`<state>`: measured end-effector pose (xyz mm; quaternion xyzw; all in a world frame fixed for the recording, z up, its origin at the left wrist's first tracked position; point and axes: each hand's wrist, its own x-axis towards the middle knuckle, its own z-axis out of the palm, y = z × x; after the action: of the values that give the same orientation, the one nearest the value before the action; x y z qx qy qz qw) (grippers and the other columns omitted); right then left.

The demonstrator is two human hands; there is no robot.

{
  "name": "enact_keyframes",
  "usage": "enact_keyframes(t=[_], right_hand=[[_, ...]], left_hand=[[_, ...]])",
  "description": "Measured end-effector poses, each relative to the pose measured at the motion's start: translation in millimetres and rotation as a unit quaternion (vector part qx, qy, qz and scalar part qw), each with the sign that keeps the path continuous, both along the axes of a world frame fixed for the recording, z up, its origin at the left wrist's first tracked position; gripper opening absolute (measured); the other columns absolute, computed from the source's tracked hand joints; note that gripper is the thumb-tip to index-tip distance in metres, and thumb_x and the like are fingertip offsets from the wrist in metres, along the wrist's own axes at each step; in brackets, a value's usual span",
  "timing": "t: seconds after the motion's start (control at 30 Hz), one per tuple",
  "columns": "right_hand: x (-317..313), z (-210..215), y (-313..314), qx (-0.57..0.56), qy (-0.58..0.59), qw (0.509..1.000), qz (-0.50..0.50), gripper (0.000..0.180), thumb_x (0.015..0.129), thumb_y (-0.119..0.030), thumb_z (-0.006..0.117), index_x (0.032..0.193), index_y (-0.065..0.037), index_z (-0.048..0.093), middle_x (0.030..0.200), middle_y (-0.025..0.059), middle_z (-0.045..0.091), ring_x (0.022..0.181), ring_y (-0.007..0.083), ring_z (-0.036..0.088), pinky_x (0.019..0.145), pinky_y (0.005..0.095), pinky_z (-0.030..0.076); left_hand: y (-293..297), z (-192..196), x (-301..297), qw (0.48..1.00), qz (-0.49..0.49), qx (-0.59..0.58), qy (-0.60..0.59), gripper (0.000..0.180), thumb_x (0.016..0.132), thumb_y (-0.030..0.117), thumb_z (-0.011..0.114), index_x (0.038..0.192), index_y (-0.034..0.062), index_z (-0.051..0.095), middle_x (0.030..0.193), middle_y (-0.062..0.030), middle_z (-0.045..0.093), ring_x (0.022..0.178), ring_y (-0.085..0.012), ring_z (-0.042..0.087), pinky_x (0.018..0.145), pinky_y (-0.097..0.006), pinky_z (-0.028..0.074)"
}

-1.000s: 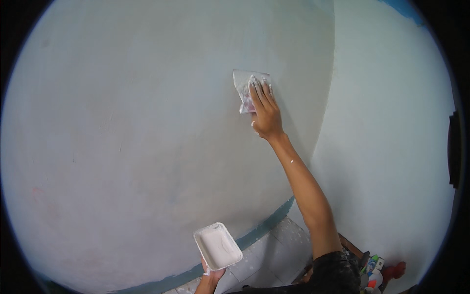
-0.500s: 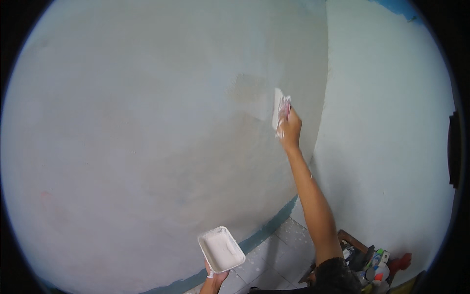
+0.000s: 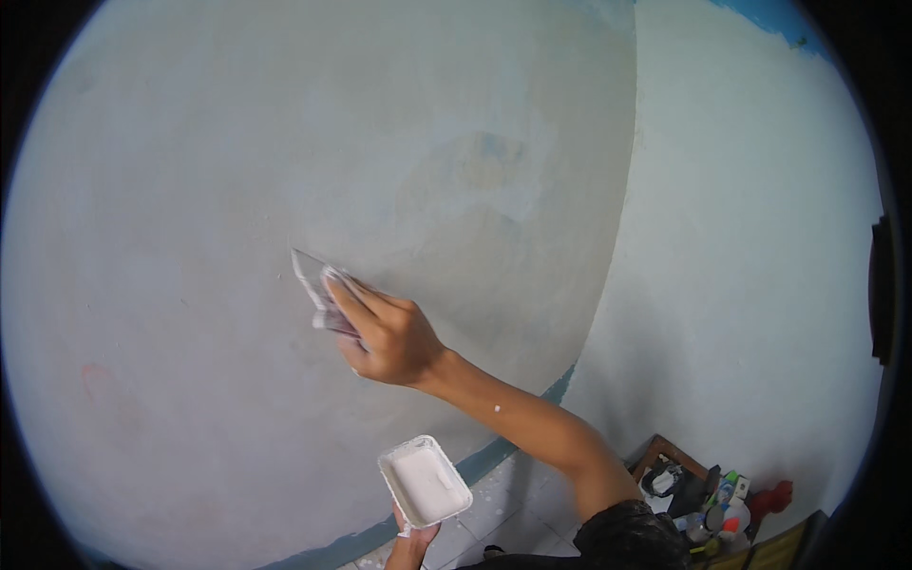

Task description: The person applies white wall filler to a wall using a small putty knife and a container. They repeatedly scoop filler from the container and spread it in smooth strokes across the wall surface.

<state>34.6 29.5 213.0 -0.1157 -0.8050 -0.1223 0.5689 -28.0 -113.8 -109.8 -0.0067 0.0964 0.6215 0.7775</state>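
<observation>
Head view — right hand (image 3: pixel 389 337) presses scraper (image 3: pixel 318 290) to wall (image 3: pixel 190 237); left (image 3: pixel 410 541) holds tray (image 3: pixel 425 481).

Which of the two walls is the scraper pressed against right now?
The left wall: the right hand presses the scraper on it, left of the corner; the right wall is untouched.

Two pale, patchy plastered walls (image 3: pixel 237 171) meet at an inside corner (image 3: pixel 622 190); a blue band (image 3: pixel 484 461) skirts their base; the tiled floor (image 3: pixel 513 513) is spattered white; a cluttered wooden box (image 3: pixel 698 489) sits lower right.

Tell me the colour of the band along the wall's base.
Teal-blue band, clearest in the head view.
</observation>
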Motion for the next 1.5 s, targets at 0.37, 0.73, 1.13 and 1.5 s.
enact_keyframes(t=[0.37,0.73,1.13,1.5], right_hand=[[186.8,-21.3,105.7,0.087,-0.025,0.960,-0.266,0.054,0.078,-0.001,0.061,0.132,0.000,0.057,0.135,0.0216,0.056,0.131,0.0444,0.046,0.112,0.0518,0.035],[158.0,-92.8,73.7,-0.048,0.039,0.990,-0.127,0.048,0.087,0.002,0.051,0.135,0.004,0.052,0.134,0.0262,0.055,0.127,0.0386,0.053,0.105,0.0415,0.045],[45.7,-15.1,68.4,-0.004,0.105,0.961,-0.255,0.052,0.078,-0.005,0.060,0.127,0.008,0.050,0.102,0.0312,0.062,0.091,0.0428,0.066,0.072,0.0446,0.056],[103.5,-20.2,45.4,0.147,-0.119,0.967,-0.168,0.046,0.080,-0.006,0.060,0.125,-0.008,0.065,0.128,0.0124,0.064,0.122,0.0385,0.057,0.106,0.0509,0.043]], left_hand=[[1.4,-3.2,0.6,1.000,0.010,-0.011,-0.019,0.047,0.102,0.044,0.035,0.140,0.0186,0.048,0.139,-0.0043,0.055,0.125,-0.0286,0.054,0.106,-0.052,0.043],[7.1,-3.4,1.7,0.999,-0.014,0.004,-0.031,0.047,0.102,0.044,0.035,0.140,0.0197,0.049,0.139,-0.0044,0.055,0.126,-0.0292,0.053,0.108,-0.053,0.040],[2.6,9.1,6.0,1.000,-0.011,-0.005,-0.024,0.048,0.101,0.042,0.038,0.140,0.0162,0.049,0.138,-0.0077,0.055,0.125,-0.0318,0.054,0.107,-0.055,0.041],[3.3,5.0,0.1,0.999,-0.023,0.003,-0.025,0.049,0.101,0.041,0.038,0.140,0.0152,0.049,0.138,-0.0087,0.055,0.125,-0.0324,0.055,0.107,-0.056,0.041]])
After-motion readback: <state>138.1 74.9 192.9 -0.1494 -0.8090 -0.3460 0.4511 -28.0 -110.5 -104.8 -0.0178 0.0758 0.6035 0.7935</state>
